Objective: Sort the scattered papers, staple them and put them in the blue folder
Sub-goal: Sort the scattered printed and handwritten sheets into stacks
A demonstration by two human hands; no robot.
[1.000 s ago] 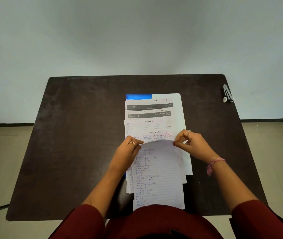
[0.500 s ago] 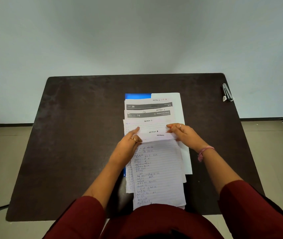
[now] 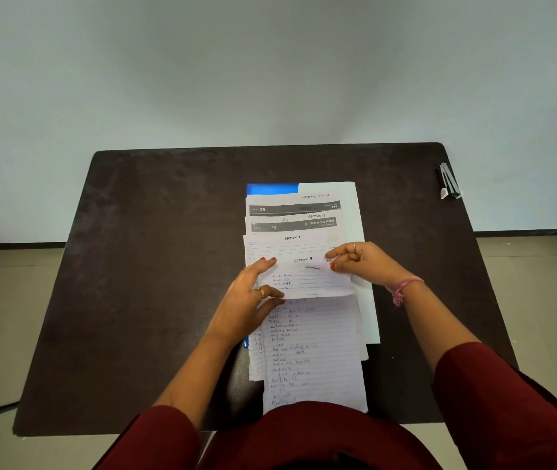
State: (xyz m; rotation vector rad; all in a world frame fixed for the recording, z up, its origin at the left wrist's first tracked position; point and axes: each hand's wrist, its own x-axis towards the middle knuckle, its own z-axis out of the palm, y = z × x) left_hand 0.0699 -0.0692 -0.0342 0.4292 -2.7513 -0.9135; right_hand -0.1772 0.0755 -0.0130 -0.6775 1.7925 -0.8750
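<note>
White papers, printed and handwritten, lie fanned in one overlapping stack; a short sheet headed "Section 3" sits between the fingers of both hands. The blue folder lies flat beneath the stack, its corner showing beyond the fingers. A stapler rests well apart, far right.

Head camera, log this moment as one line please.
phase: sorting | left hand: holds Section 3 sheet | right hand: pinches same sheet | stapler: untouched, far right
</note>
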